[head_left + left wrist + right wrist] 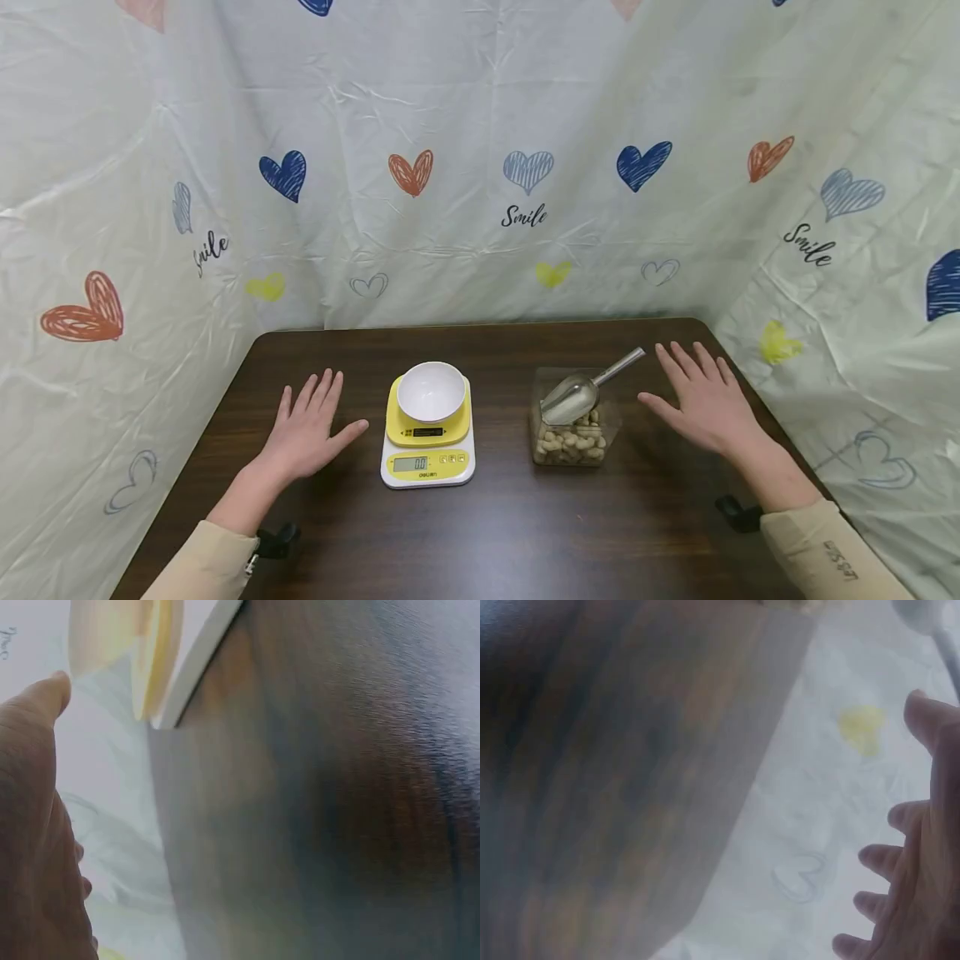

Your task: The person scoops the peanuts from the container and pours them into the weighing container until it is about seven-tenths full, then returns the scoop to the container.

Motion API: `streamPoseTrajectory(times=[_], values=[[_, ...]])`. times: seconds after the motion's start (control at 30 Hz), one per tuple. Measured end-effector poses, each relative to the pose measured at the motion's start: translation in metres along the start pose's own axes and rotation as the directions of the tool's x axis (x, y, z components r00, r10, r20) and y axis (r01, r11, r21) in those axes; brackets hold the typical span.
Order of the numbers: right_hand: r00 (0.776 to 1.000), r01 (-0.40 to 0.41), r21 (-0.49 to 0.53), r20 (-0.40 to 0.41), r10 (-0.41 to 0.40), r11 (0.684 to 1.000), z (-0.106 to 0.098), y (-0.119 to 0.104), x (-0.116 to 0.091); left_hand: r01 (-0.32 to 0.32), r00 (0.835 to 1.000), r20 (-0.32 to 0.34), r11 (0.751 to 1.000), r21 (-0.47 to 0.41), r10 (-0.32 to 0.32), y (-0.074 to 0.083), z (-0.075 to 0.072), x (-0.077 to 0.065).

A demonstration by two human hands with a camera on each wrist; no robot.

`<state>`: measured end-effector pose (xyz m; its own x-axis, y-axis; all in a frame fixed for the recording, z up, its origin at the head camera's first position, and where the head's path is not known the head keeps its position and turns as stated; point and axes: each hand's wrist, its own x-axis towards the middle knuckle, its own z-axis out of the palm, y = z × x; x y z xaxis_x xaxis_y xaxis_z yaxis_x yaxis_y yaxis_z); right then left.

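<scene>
My left hand (pixel 303 433) is spread with straight fingers to the left of a yellow and white kitchen scale (pixel 427 467), holding nothing. On the scale's platform sits a white bowl (pixel 431 392), and the display reads 0.0. To the right stands a clear plastic container (pixel 542 392) of peanuts in the shell (pixel 572 442). A metal scoop (pixel 573 398) lies in it, its handle leaning out to the upper right. Beside that handle my right hand (pixel 705 404) is spread too, fingers apart and nothing in it. The left wrist view catches the scale's edge (pixel 176 682) beyond my thumb.
All of this is on a dark brown wooden table (pixel 517 533) with rounded far corners. A white curtain (pixel 465 108) printed with hearts and "Smile" surrounds its back and sides. Black straps (pixel 277 540) are on both wrists, by the beige sleeves (pixel 206 558).
</scene>
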<state>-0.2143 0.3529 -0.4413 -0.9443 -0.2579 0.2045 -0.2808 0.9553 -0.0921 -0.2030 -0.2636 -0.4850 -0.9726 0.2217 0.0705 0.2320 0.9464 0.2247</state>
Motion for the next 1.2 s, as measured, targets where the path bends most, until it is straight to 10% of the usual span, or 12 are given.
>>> streamPoseTrajectory(times=[0.67, 0.87, 1.2], values=[[0.981, 0.129, -0.064, -0.139, -0.137, 0.99, -0.056, -0.02, 0.021, -0.197, 0.98, -0.038, 0.98, -0.02, 0.196, 0.059, -0.048, 0.006], [0.958, 0.218, -0.058, -0.179, -0.224, 0.974, -0.067, -0.034, 0.029, -0.322, 0.946, -0.063, 0.946, -0.036, 0.319, 0.085, -0.052, 0.011], [0.956, 0.295, 0.076, -0.025, -0.294, 0.953, -0.061, -0.059, 0.039, -0.422, 0.901, -0.018, 0.865, -0.271, 0.434, 0.129, -0.045, 0.022]])
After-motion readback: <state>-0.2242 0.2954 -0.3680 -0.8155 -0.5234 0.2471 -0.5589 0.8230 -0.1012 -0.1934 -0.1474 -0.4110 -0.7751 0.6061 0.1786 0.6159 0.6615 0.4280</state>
